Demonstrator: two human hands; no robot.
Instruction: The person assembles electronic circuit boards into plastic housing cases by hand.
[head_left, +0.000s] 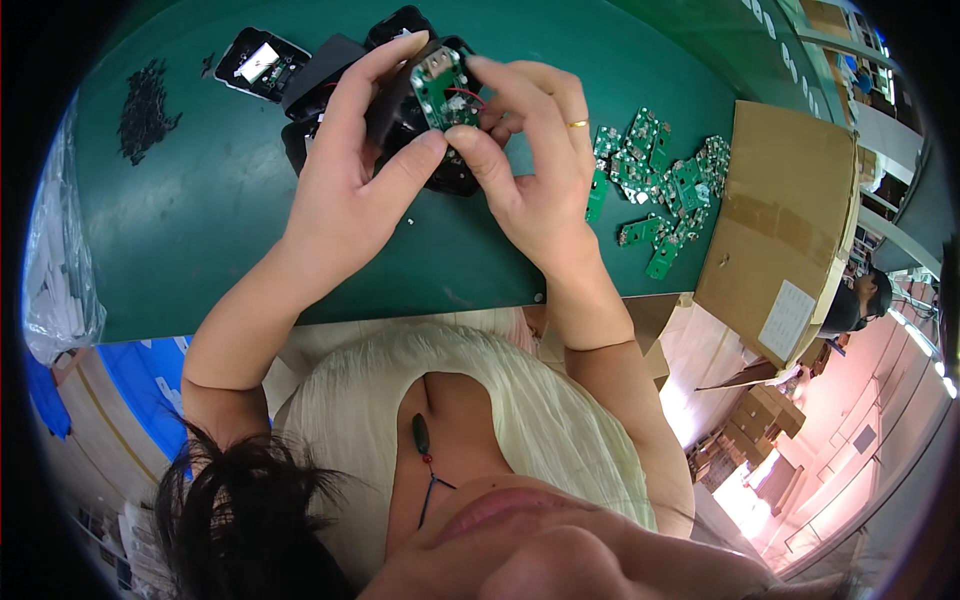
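Note:
Between my two hands is a black plastic housing [394,122], with a green circuit board [432,96] tilted at its open side. My left hand [350,170] is wrapped round the housing's left side, its thumb at the board's lower edge. The thumb of my right hand [535,165] meets that same lower corner, while its fingers curl at the right side by a thin red wire [466,92]. Whether the board is seated in the housing I cannot tell. More black housings [262,64] lie behind and beside my left hand, partly hidden by it.
Several loose green circuit boards [645,165] are heaped on the green table [250,220] at the right. Beyond them stands a cardboard box [780,200]. Small black pieces [148,110] are piled at the far left, near a clear plastic bag [58,250]. Another person [862,298] is in the right background.

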